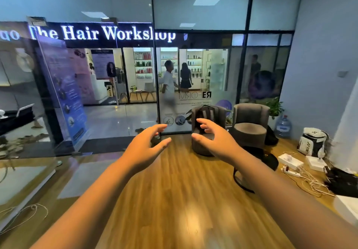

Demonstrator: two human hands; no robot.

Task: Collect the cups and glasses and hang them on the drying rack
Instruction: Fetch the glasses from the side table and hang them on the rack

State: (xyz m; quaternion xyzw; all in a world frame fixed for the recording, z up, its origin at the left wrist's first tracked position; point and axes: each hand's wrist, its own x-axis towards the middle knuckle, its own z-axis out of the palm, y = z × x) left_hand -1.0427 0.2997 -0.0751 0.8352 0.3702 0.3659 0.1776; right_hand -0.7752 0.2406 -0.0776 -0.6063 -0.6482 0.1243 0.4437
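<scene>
Both your hands were out in front, holding nothing, and no cup, glass or drying rack was in view.

Your left hand (144,148) and right hand (214,139) hovered with fingers spread above the brown wood-grain floor (184,200), palms facing; which way the cups lay, and which hand was nearer, could not be told.

Both forearms are bare, the left hand (144,148) and right hand (217,139) ungloved, without rings.
</scene>
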